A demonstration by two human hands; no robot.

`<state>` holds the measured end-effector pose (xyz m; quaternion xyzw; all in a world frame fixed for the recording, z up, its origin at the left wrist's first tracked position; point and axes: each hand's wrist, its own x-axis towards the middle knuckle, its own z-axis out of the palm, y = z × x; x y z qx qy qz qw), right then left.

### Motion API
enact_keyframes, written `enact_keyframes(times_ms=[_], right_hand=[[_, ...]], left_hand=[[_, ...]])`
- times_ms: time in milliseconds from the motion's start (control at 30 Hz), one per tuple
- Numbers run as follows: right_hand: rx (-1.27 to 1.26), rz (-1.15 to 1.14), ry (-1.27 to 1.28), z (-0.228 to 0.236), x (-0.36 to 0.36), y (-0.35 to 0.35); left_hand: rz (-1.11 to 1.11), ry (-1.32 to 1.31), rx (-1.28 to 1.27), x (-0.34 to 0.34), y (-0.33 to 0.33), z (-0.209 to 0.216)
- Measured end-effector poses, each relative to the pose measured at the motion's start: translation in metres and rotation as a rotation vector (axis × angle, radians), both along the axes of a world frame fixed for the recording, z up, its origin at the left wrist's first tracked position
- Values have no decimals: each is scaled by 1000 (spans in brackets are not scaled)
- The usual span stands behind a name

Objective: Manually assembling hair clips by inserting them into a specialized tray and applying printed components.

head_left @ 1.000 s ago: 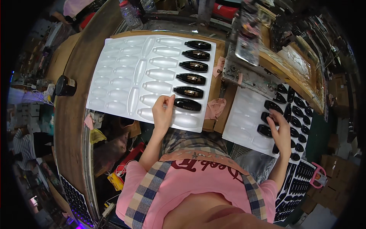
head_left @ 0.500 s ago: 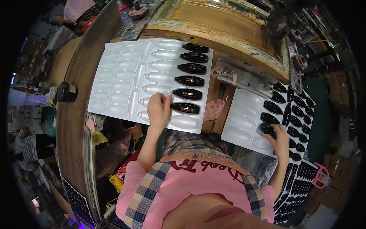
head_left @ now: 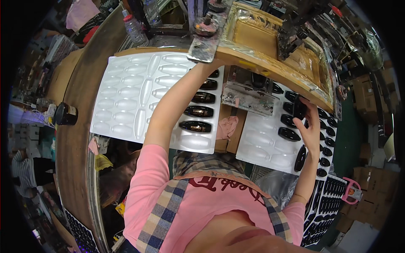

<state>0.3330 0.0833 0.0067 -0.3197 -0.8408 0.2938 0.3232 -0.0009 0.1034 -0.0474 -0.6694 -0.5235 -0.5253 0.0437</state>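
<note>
My left arm stretches across the left white moulded tray (head_left: 122, 80). My left hand (head_left: 210, 65) is at the near edge of a wooden-framed screen (head_left: 249, 59), its fingers hidden there. Down the tray's right side lie glossy black bottle-shaped pieces (head_left: 199, 111) with gold print. On a metal fixture (head_left: 248, 100) under the screen sits another black piece (head_left: 258, 79). My right hand (head_left: 311, 126) is closed round a black bottle-shaped piece (head_left: 299, 108), over the right white tray (head_left: 261, 145). Unheld black pieces (head_left: 289, 134) lie in that tray beside the hand.
A pink cloth (head_left: 228, 127) lies between the trays. At the far left of the bench stand a black jar (head_left: 66, 114) and a clear bottle with a red cap (head_left: 134, 30). Metal clamps (head_left: 206, 27) hold the screen. More filled trays (head_left: 331, 196) are at lower right.
My left hand has gone from the left tray up to the screen's edge. My right hand has moved farther away with a black piece. A black piece now shows on the fixture.
</note>
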Motion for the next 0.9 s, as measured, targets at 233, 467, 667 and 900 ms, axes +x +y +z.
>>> enact_keyframes(times_ms=[233,467,667,900], right_hand=[[40,-16,-51,-2,-62,25],[112,74,-209,-13,-110,21],[158,52,-207,-16,-97,12],[85,-110,-113,-19,-27,12]], left_hand=[[-219,-708,-54,-10,-22,37],[155,-869,-185,-35,-158,-6],[262,-948,-497,23,-267,-68],[422,-848,-540,49,-278,-103]])
